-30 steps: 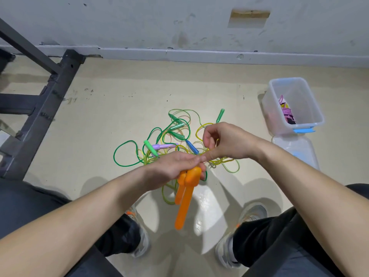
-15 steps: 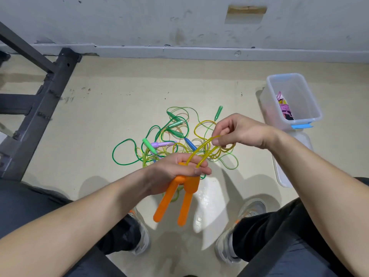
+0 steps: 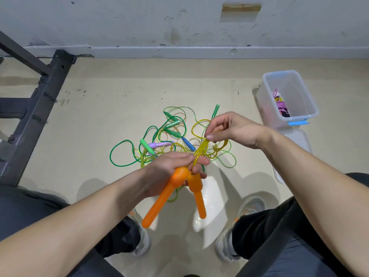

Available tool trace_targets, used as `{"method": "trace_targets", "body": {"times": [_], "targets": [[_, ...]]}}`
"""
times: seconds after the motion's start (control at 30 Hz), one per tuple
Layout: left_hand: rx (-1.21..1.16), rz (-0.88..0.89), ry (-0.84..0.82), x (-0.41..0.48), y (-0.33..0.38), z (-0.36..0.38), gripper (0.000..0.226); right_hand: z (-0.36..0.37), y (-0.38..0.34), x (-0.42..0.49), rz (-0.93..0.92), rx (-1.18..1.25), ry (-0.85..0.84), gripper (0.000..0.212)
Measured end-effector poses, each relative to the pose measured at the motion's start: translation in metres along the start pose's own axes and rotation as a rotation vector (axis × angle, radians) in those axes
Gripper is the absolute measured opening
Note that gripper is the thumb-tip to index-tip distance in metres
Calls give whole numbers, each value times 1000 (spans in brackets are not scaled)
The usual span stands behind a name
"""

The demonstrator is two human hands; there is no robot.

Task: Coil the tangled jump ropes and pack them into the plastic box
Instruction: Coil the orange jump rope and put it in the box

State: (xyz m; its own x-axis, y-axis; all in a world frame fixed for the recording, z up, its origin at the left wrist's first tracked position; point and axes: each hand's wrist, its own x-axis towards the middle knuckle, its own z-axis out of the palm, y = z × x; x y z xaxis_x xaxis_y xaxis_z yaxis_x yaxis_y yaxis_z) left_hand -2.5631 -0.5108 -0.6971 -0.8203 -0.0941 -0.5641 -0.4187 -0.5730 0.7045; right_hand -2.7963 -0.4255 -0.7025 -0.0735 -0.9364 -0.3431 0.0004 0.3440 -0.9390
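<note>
Now, seen from above: your left hand (image 3: 171, 168) has its grip clenched round the tops of two orange handles (image 3: 159, 200), which hang down above the floor (image 3: 99, 116). Your right hand (image 3: 235, 130) pinches the yellow rope (image 3: 200, 151) running up from those handles. Beneath both hands the tangled jump ropes (image 3: 169, 134) lie heaped on the floor, green, purple and blue handles among them. To the right stands the plastic box (image 3: 263, 100), open, a pink rope (image 3: 281, 105) inside, its lid (image 3: 299, 138) just beside it.
</note>
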Motion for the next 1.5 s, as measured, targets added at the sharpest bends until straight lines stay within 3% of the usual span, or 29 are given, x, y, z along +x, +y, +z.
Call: {"method": "trace_targets", "body": {"times": [0.27,0.43,0.53,0.67,0.73,0.83,0.9,1.0,1.07,1.13,1.17,1.27,1.43,1.5], "targets": [[93,37,-73,-1,3,-1,17,11,0,-6,-35,21,216,9],[114,159,200,14,19,-19,16,39,22,-8,22,-14,438,21],[146,180,376,23,17,-30,27,72,34,-8,113,-19,441,14],[134,175,644,34,7,-32,34,106,32,-12,-9,-493,378,18],[87,171,726,39,5,-31,35,117,30,-12,-6,-582,324,17],[-66,174,777,42,6,-31,35,121,33,-7,105,-661,325,35],[-110,161,778,44,5,-32,35,121,34,-4,83,-710,341,43],[-61,96,644,44,-1,-32,31,123,39,0,91,-796,310,47],[80,76,554,44,-6,-37,24,123,40,-1,96,-754,310,42],[232,63,528,43,-7,-43,25,118,37,-2,80,-628,334,18],[259,68,529,42,-6,-44,24,114,35,-2,80,-580,353,15],[223,135,534,38,1,-41,21,102,31,1,78,-509,369,26],[96,148,417,35,21,-43,23,78,25,3,278,88,220,35],[127,171,452,36,24,-43,21,74,25,2,331,136,182,34]]}}
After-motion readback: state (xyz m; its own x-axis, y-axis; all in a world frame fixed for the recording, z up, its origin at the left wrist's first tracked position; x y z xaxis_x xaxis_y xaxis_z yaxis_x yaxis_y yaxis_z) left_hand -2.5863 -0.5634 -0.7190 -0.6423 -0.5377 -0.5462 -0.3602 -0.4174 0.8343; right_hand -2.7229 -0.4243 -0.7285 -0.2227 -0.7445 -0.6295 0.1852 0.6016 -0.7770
